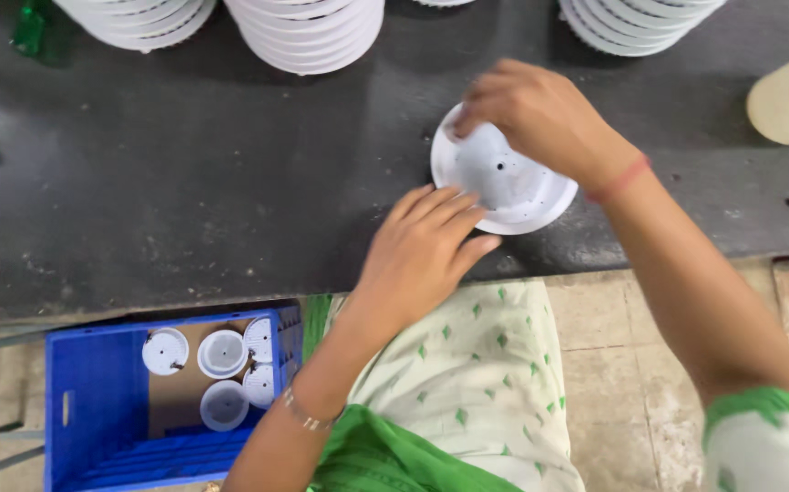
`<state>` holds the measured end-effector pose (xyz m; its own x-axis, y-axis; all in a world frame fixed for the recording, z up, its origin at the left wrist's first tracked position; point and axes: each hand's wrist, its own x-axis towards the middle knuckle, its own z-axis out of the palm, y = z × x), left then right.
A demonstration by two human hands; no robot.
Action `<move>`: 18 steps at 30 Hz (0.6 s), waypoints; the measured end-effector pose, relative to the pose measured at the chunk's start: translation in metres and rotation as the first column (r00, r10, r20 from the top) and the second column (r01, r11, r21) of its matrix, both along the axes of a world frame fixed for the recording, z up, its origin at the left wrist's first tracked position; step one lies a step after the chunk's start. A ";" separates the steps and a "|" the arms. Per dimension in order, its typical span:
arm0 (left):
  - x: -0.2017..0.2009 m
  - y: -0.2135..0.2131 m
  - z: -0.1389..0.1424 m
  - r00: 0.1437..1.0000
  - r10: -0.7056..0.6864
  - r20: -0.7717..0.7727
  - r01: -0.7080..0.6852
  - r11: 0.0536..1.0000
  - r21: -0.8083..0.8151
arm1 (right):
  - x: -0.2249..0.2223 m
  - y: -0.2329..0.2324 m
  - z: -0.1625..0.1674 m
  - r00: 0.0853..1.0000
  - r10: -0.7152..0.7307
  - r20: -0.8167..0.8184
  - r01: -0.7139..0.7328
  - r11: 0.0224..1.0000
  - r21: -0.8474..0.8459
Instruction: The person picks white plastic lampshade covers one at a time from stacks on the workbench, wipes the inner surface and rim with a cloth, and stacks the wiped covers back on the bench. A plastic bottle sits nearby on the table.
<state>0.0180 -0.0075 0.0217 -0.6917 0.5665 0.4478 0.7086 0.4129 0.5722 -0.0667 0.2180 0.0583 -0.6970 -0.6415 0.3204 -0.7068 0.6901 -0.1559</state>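
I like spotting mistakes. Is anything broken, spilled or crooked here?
Nothing stands out. The white round housing sits whole on the dark table between the right hand and left hand. Small white parts lie loosely in the blue crate.

i sit at a dark, scuffed worktable [185, 182] whose near edge runs across in front of me. below it the floor [613, 364] is pale, worn stone tile. a blue plastic crate [94, 410] stands on the floor under the table's near-left edge.

White round dish [513, 187], seemingly inverted; table-edge
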 end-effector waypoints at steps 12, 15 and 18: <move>-0.029 0.068 -0.035 0.997 -0.004 -0.076 -0.010 0.983 -0.184 | 0.026 0.082 -0.024 0.957 -0.188 0.219 0.233 0.952 -0.200; -0.029 0.067 -0.034 0.999 -0.023 -0.037 0.017 0.985 -0.174 | 0.075 0.067 -0.030 0.883 -0.427 0.196 0.463 0.859 -0.216; -0.030 0.066 -0.031 1.000 -0.025 -0.017 0.021 0.979 -0.202 | 0.127 0.028 -0.031 0.800 -0.551 0.236 0.599 0.723 -0.344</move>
<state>-0.0116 0.0587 -0.0092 -0.6699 0.6621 0.3359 0.7292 0.5018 0.4652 0.0601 0.2462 0.0268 -0.9362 0.0537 0.3473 -0.1551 0.8236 -0.5456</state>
